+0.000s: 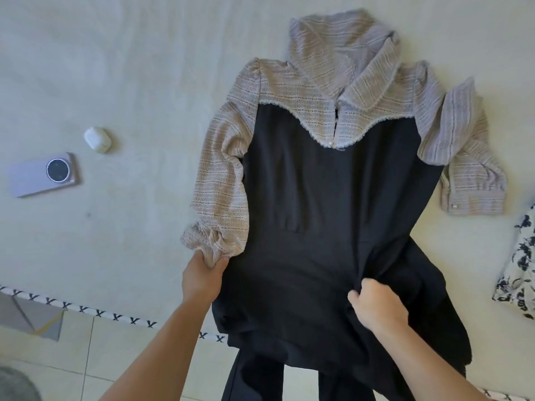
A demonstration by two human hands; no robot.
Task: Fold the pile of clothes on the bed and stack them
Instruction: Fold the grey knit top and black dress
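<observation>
Black dress (318, 198) with knit sleeves lies spread flat on the bed (144, 68), hem hanging over the edge. Left hand (202, 276) grips the gathered sleeve cuff (208, 241). Right hand (376, 305) pinches a bunch of the black skirt fabric. Phone (43, 175) and earbud case (97, 139) lie to the left; floral garment (518, 270) at right edge.

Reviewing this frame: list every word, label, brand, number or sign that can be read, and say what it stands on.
No readable words, brands or numbers in this view.
"X": a repeated dark mark, possibly just a pattern, along the white edge trim of the bed.
Phone: no legible text on its back or around the round camera ring.
Earbud case: no marking can be made out.
Dress, gripped by the left hand and right hand: no label shows.
</observation>
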